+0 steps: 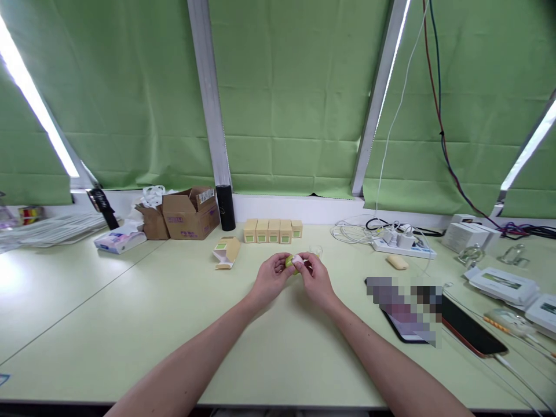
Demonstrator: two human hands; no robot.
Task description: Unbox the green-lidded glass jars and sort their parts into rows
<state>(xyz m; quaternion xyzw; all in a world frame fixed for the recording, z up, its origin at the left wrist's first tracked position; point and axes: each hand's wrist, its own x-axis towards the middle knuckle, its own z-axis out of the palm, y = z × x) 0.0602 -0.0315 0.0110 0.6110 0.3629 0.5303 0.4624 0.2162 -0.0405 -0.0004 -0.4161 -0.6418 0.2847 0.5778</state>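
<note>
Near the middle of the table, my left hand (271, 278) and my right hand (318, 279) meet around a small yellow-green item (289, 262). A small white piece (297, 259) sits against it at the fingertips of my right hand. The fingers of both hands are bent and pinched together. Just behind my right hand is a small clear item (316, 250), too faint to make out. An opened small box (226, 252) lies to the left, beyond my left hand. Behind the hands stands a row of several small tan boxes (273, 231).
Cardboard boxes (189, 215), a black cylinder (225, 207) and a tissue pack (120, 239) stand at the back left. On the right lie a power strip (403, 249) with cables, phones (471, 327), a beige oval item (397, 262) and white boxes (501, 285).
</note>
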